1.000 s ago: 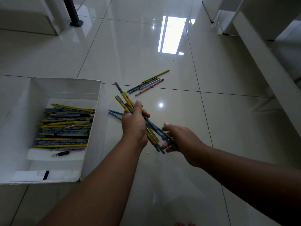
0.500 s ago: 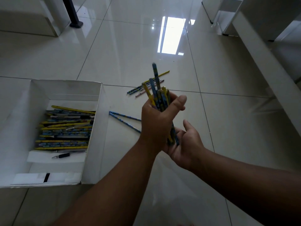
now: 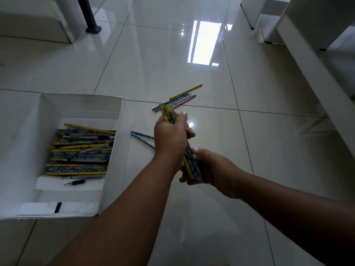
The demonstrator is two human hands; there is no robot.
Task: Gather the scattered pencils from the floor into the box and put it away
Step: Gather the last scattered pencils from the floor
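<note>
Nearest us, our right hand point(image 3: 213, 167) cups the lower end of a bundle of yellow and blue patterned pencils point(image 3: 189, 162), fingers curled under it. Just beyond, our left hand point(image 3: 171, 135) is wrapped tight round the upper part, with the tips poking out above the fist. To the left sits the open white cardboard box point(image 3: 113, 169), already holding a layer of pencils and a black pen. Two blue pencils point(image 3: 143, 140) lie on the glossy pale tiled floor point(image 3: 249, 131) between box and hands; a further small cluster of pencils point(image 3: 178, 99) lies beyond. We judge the risk to be slippage: the bundle is uneven, so a loosened grip on the way to the box could scatter pencils across the smooth tiles.
</note>
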